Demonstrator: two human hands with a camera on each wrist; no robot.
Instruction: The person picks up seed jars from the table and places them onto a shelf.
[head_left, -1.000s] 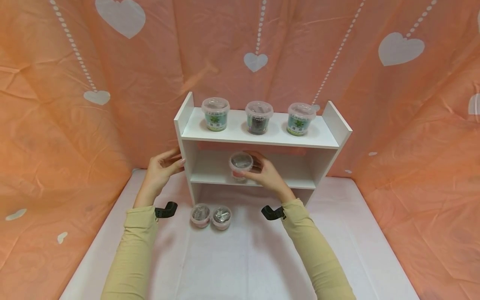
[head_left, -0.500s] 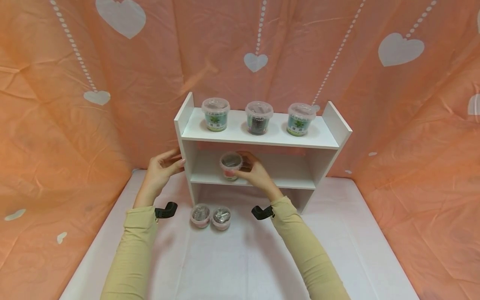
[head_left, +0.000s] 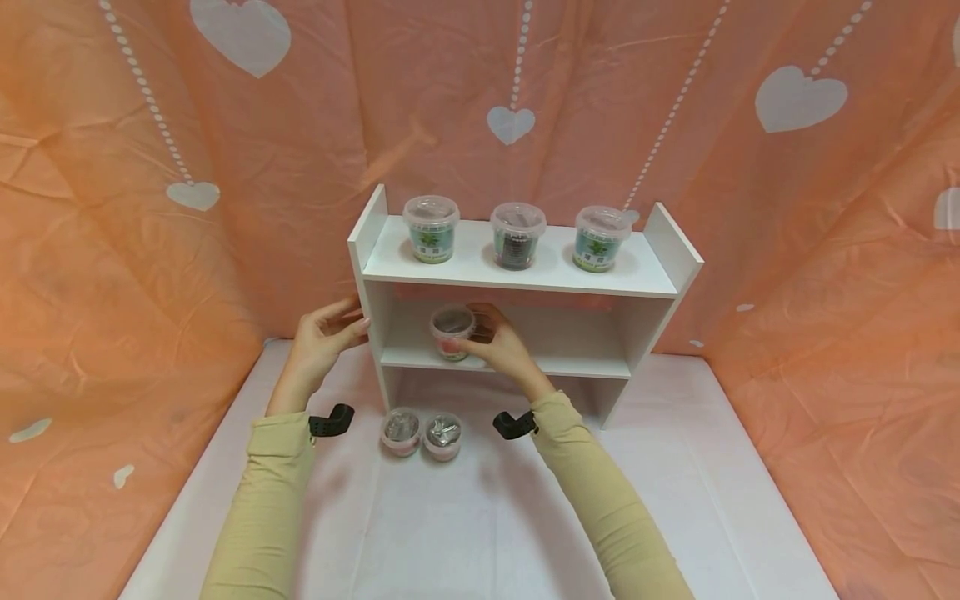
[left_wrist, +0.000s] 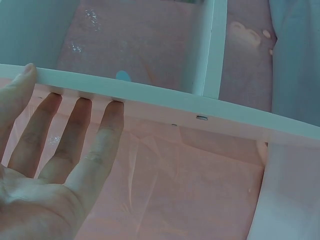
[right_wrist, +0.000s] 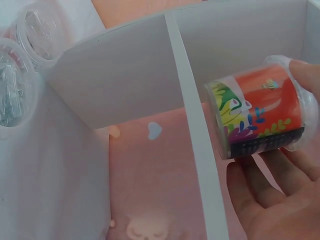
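Note:
A clear-lidded plastic tub (head_left: 452, 332) with a red printed label is in my right hand (head_left: 504, 343), thumb on the near side and fingers behind. It is upright at the left part of the white shelf unit's (head_left: 517, 368) middle level. In the right wrist view the tub (right_wrist: 262, 110) shows its colourful label; whether its base touches the board I cannot tell. My left hand (head_left: 318, 350) rests on the unit's left side panel. The left wrist view shows that hand's straight fingers (left_wrist: 95, 150) against the panel, thumb at its front edge.
Three lidded tubs, the left one (head_left: 432, 229), the centre one (head_left: 517, 236) and the right one (head_left: 602, 239), stand on the top shelf. Two more tubs, one (head_left: 401, 432) beside another (head_left: 443, 436), sit on the white-covered table (head_left: 450, 533). An orange curtain (head_left: 442, 100) hangs behind.
My right hand has carried the tub leftward along the middle shelf, with only a small shift in the last half second. My left hand has stayed at the side panel.

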